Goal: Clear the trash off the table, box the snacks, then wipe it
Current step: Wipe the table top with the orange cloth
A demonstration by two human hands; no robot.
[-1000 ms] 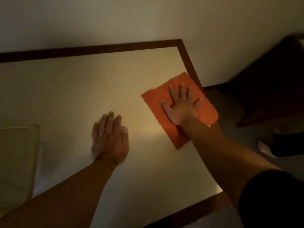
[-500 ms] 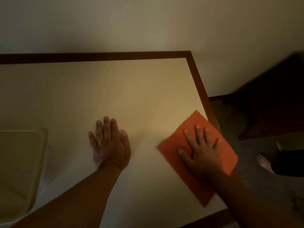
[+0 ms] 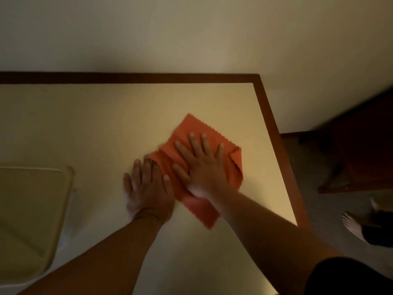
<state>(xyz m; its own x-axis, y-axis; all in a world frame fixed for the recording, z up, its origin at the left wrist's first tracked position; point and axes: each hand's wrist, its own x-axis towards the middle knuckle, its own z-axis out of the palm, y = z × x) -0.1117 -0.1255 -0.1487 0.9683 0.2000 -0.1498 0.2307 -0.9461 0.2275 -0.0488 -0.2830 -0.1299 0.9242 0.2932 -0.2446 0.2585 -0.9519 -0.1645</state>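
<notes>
Dim room in home, most likely dining or living corner. Shown by: cream table (image 3: 106, 124) with dark wooden border, pushed against plain pale wall (image 3: 191, 33); carpeted floor (image 3: 304, 167) beside table; dark wooden furniture (image 3: 361, 145) at right, exact kind cannot be told; bare foot (image 3: 352, 227) seen on carpet. Warm, weak household lighting is observed overall.
</notes>
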